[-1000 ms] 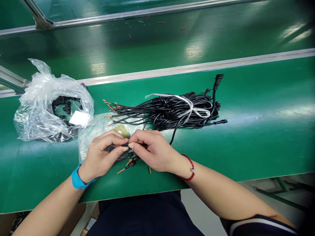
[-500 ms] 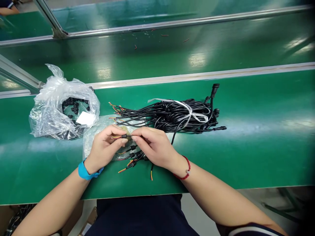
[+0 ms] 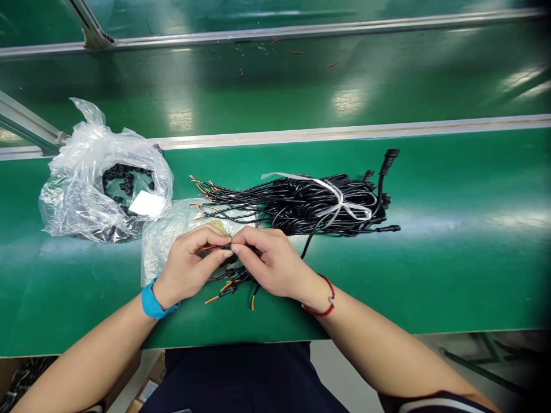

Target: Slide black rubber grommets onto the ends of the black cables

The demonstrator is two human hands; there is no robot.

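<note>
My left hand (image 3: 189, 264) is closed, thumb and fingers pinching a small black sleeve on a thin cable; the fingertips partly hide it. My right hand (image 3: 273, 261) pinches the black cable just beside it, its fingertips touching those of the left. Thin coloured wires come out of the cable end under the left fingers. Below the hands lie several cable ends (image 3: 232, 287) with black sleeves on them and orange, yellow and red wires bared. Behind the hands rests a bundle of black cables (image 3: 310, 203), tied with a white strip, with connectors at its right end.
At the left stands a clear plastic bag (image 3: 73, 198) holding small black parts (image 3: 126, 184) and a white paper (image 3: 147, 204). A flat clear bag (image 3: 155, 252) lies partly under my left hand. A metal rail (image 3: 344, 131) runs along the back of the green table (image 3: 451, 269).
My hands have come closer together, fingertips now meeting over the black sleeve, which was plainly visible before. The view has shifted slightly.
</note>
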